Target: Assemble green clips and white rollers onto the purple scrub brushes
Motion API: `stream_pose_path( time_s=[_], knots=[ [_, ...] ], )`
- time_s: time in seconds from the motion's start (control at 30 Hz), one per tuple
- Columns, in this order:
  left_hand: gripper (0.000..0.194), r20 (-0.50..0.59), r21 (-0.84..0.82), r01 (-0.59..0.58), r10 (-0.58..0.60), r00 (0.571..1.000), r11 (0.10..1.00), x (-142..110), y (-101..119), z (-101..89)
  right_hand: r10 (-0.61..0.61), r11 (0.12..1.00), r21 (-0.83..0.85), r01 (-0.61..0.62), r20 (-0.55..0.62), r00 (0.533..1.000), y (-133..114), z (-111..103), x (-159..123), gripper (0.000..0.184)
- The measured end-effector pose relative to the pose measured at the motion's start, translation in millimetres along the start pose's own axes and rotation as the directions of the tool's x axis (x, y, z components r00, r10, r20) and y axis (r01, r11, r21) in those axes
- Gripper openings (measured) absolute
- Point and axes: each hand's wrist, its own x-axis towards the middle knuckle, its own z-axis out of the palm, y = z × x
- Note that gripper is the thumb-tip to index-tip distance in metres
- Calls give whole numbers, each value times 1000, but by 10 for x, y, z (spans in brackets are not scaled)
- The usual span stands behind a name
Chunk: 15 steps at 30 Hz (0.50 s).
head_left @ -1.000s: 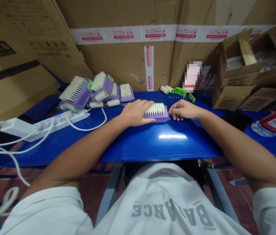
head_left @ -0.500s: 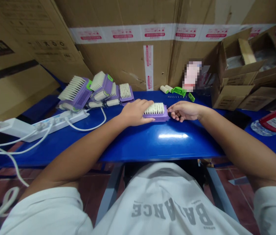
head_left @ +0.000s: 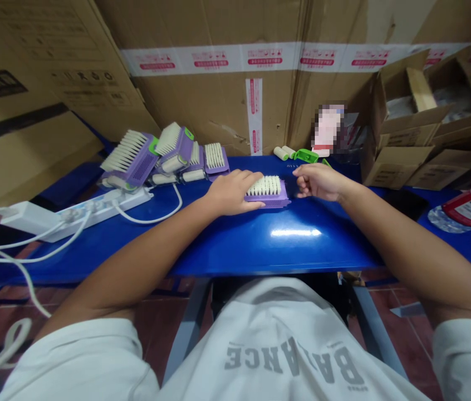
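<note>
A purple brush head (head_left: 275,200) with cream bristles lies on the blue table, bristles up. My left hand (head_left: 234,192) is closed over its left end, thumb along the near side and fingers on top. My right hand (head_left: 319,181) hovers just right of the brush head, apart from it, with fingers curled and thumb and fingertip pinched together. Whatever those fingertips may hold is too small to make out. Just beyond them lie a few tiny screws (head_left: 292,166), partly hidden by the hand. A green plastic part (head_left: 305,155) and cream rollers (head_left: 280,153) sit behind.
Several purple brushes (head_left: 135,161) are piled at the back left. In front of them runs a white power strip (head_left: 97,211) with cables. Open cardboard boxes (head_left: 402,131) and a water bottle (head_left: 465,206) stand on the right. A cardboard wall (head_left: 206,100) closes the back.
My right hand has moved away from the brush head's right end, slightly back and right, and now covers part of the screw row. My left hand and the brush head have stayed put.
</note>
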Motion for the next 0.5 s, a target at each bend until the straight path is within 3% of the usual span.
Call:
stream_pose_path(
  time_s=[0.1, 0.27, 0.5],
  knots=[
    [81, -3, -1, 4, -4, 1000, 1000, 0, 0, 3, -46, 990, 134, 42, 30, 998, -22, -4, -11, 28],
    [82, -5, 2, 2, -2, 1000, 1000, 1, -6, 14, -29, 961, 276, 0, 102, 994, -25, 56, -34, 33],
    [82, -10, -10, -24, 23, 1000, 1000, -13, 36, 17, -104, 953, 299, 51, 163, 981, 21, 138, -49, 50]
  ],
)
